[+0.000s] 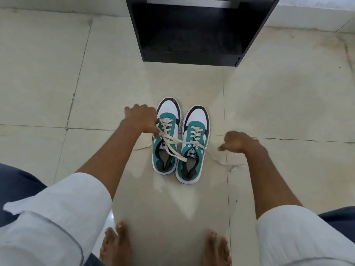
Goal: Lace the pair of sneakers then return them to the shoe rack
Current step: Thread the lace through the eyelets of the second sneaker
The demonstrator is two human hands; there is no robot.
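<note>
The open black shoe rack [192, 35] waits just beyond the two sneakers [180, 139] set side by side on the floor, the left hand [141, 119] pinching a lace [172, 140] taut for threading while the right hand [238, 142] hovers loosely curled, apparently empty.

Soft, even daylight; pale glare sheens the glossy floor tiles [269, 96]. Right hand [238, 141] slightly motion-blurred. Wide-angle bending stretches the edges.

Head view, steeply down, floor [57, 77] near
</note>
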